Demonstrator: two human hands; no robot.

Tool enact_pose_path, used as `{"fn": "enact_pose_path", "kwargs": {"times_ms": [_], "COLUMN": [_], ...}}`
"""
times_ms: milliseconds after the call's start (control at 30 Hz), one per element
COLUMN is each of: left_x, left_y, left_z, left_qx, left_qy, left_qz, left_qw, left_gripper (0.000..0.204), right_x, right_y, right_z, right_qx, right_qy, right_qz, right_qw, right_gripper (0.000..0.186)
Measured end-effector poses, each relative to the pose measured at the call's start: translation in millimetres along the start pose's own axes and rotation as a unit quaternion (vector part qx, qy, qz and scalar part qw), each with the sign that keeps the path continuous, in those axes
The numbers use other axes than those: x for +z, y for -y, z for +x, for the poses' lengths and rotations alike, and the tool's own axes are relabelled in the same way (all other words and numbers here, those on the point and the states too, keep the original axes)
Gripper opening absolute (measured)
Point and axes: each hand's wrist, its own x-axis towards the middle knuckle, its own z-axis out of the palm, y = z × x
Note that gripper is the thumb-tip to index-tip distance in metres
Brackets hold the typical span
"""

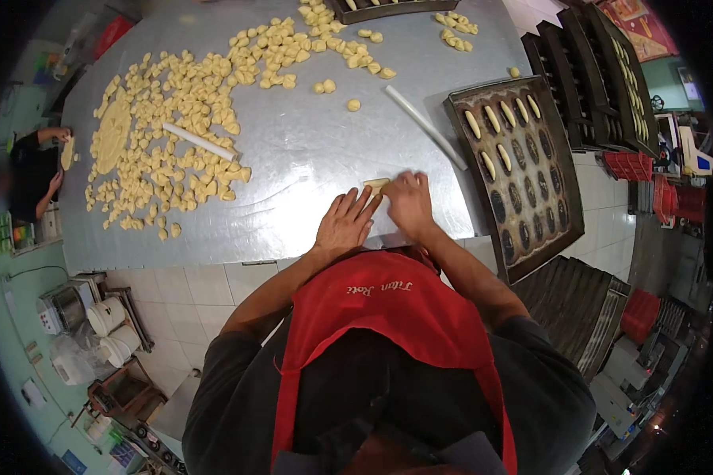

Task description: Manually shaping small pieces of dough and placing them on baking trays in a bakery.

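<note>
A small flattened piece of pale dough (376,184) lies on the metal table near its front edge. My left hand (345,220) rests flat beside it, fingers stretched out and their tips at the dough. From the other side, my right hand (409,206) has its fingers curled in and pressed at the dough's right end; they partly hide it. To the right stands a dark baking tray (525,261) with oval hollows, several of them filled with slim rolled dough sticks (509,113). A white rod (426,127) lies between my hands and this tray.
Many small dough lumps (206,87) cover the table's left and back, with a second white rod (198,141) among them. Another tray (388,9) sits at the far edge. More trays (586,71) lean at the right. Across the table's left end, a person (36,174) holds dough.
</note>
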Motion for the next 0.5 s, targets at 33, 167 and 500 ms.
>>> {"fn": "enact_pose_path", "kwargs": {"times_ms": [33, 167, 500], "left_x": [-6, -21, -28], "left_y": [-1, 27, 201], "left_z": [2, 19, 104], "left_qx": [-0.003, -0.099, -0.260], "left_qy": [0.001, -0.089, -0.168], "left_qz": [-0.003, -0.187, -0.083], "left_qw": [1.000, 0.973, 0.947], "left_gripper": [0.058, 0.037, 0.048], "right_x": [-7, 31, 24], "right_y": [2, 3, 33], "right_z": [23, 78, 69], "right_qx": [0.060, 0.110, 0.060], "right_qy": [0.115, -0.038, -0.048], "right_qz": [0.005, 0.214, -0.019], "right_qw": [0.992, 0.970, 0.997], "right_gripper": [0.029, 0.037, 0.078]}}
